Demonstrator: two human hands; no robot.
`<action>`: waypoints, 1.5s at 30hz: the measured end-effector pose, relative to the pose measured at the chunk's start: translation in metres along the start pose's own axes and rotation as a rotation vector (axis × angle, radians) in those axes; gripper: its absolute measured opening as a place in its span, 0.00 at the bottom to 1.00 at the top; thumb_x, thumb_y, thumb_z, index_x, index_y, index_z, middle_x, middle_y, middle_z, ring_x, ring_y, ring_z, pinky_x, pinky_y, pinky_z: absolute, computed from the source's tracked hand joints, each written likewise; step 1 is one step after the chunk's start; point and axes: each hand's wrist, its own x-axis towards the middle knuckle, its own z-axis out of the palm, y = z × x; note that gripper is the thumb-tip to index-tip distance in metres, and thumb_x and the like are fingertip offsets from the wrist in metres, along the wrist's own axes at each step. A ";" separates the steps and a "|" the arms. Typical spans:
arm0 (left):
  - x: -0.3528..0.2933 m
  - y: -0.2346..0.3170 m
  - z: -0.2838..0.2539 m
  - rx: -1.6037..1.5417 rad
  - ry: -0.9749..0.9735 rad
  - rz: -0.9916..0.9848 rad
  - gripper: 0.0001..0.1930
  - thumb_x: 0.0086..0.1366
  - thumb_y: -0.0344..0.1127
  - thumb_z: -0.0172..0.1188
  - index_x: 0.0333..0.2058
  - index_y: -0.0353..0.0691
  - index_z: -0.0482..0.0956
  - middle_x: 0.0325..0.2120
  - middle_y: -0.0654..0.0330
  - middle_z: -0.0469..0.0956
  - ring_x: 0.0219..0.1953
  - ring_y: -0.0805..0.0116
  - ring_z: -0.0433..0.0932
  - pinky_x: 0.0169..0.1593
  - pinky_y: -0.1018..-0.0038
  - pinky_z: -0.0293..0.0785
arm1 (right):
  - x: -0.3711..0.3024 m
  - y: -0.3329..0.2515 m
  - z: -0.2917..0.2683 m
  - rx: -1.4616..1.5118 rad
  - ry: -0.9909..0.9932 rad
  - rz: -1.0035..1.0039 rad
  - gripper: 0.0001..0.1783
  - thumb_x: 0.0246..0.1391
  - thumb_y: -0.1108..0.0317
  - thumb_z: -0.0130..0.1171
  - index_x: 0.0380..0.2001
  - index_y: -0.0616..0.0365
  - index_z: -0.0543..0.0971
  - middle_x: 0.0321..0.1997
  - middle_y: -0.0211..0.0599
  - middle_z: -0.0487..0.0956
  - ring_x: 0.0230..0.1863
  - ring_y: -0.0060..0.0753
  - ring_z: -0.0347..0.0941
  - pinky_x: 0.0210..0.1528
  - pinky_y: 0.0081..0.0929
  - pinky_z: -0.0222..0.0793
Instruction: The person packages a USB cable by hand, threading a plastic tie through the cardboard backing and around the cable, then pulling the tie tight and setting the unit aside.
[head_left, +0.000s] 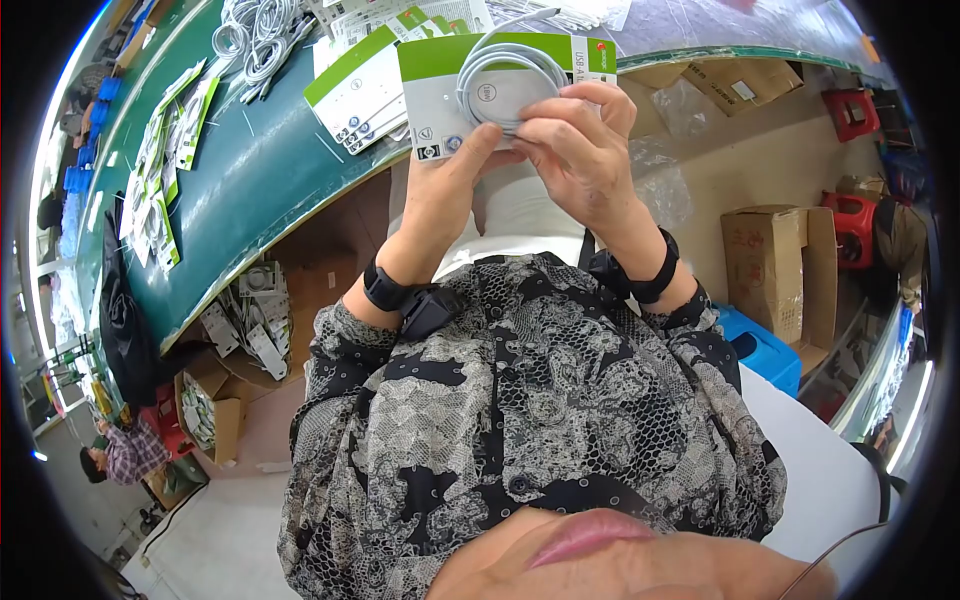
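Observation:
A coiled light-grey cable (553, 75) lies against a green and white backing card (425, 92), one of its ends reaching up past the card's top edge. My left hand (447, 190) grips the card from below, its thumb pressed on the front by the bottom of the coil. At the coil's lower right, my right hand (583, 150) has its thumb and fingers closed together on the cable; whether a small tie is pinched there too is hidden. More green and white cards (355, 85) are stacked on the table just left of the held one.
Loose coiled cables (262, 40) lie at the far left of the green table (235, 165). Carded cables (165, 170) are spread along its left side. Under the table are boxes of packed goods (210, 405). To the right stand a cardboard box (765, 265) and a red stool (850, 235).

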 end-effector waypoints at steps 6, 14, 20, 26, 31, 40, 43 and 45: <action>0.000 0.007 -0.003 0.754 -0.071 0.651 0.13 0.55 0.28 0.63 0.40 0.32 0.78 0.34 0.55 0.78 0.37 0.62 0.80 0.40 0.73 0.78 | -0.007 0.002 0.009 0.057 0.141 -0.011 0.13 0.33 0.74 0.68 0.27 0.49 0.80 0.39 0.24 0.78 0.46 0.37 0.66 0.49 0.30 0.58; 0.008 0.022 0.008 1.002 -0.249 1.200 0.19 0.48 0.30 0.67 0.41 0.37 0.79 0.34 0.55 0.77 0.38 0.61 0.80 0.40 0.73 0.79 | -0.001 -0.007 0.005 0.020 0.263 0.000 0.12 0.33 0.76 0.67 0.27 0.51 0.80 0.40 0.27 0.78 0.49 0.38 0.65 0.49 0.30 0.59; 0.006 0.028 0.006 1.019 -0.223 1.204 0.19 0.48 0.32 0.67 0.42 0.39 0.80 0.37 0.56 0.77 0.38 0.62 0.80 0.40 0.73 0.79 | 0.000 -0.006 0.003 -0.032 0.219 -0.047 0.11 0.35 0.75 0.65 0.28 0.54 0.80 0.43 0.30 0.77 0.51 0.41 0.65 0.50 0.32 0.60; 0.008 0.045 0.006 1.108 -0.304 1.321 0.20 0.46 0.34 0.68 0.42 0.44 0.80 0.39 0.57 0.76 0.40 0.61 0.80 0.42 0.73 0.80 | -0.016 0.010 -0.003 0.048 0.021 -0.054 0.12 0.38 0.73 0.65 0.32 0.54 0.80 0.45 0.32 0.77 0.52 0.42 0.66 0.53 0.34 0.61; 0.004 0.057 0.011 1.173 -0.389 1.352 0.21 0.45 0.34 0.69 0.42 0.48 0.81 0.40 0.58 0.74 0.42 0.61 0.79 0.43 0.72 0.81 | -0.012 0.010 -0.009 0.413 -0.016 0.102 0.17 0.43 0.70 0.65 0.41 0.56 0.80 0.51 0.38 0.75 0.53 0.44 0.69 0.55 0.37 0.64; 0.003 0.064 0.020 1.205 -0.428 1.418 0.20 0.44 0.34 0.69 0.40 0.50 0.82 0.41 0.60 0.74 0.42 0.62 0.79 0.43 0.73 0.81 | -0.023 0.017 -0.006 0.586 -0.041 0.088 0.22 0.48 0.64 0.63 0.48 0.57 0.77 0.54 0.42 0.75 0.54 0.44 0.71 0.56 0.39 0.66; 0.002 0.064 0.020 1.223 -0.401 1.405 0.19 0.45 0.34 0.69 0.40 0.50 0.82 0.40 0.60 0.75 0.42 0.63 0.79 0.42 0.73 0.82 | -0.029 0.030 -0.006 0.381 -0.101 -0.010 0.22 0.49 0.63 0.63 0.48 0.57 0.77 0.52 0.40 0.76 0.53 0.44 0.72 0.56 0.38 0.66; 0.003 0.064 0.019 1.222 -0.411 1.412 0.19 0.45 0.34 0.69 0.40 0.50 0.82 0.40 0.60 0.75 0.42 0.63 0.79 0.42 0.74 0.82 | -0.029 0.030 -0.007 0.279 -0.130 -0.058 0.22 0.49 0.63 0.63 0.48 0.57 0.77 0.52 0.40 0.76 0.53 0.44 0.72 0.56 0.38 0.66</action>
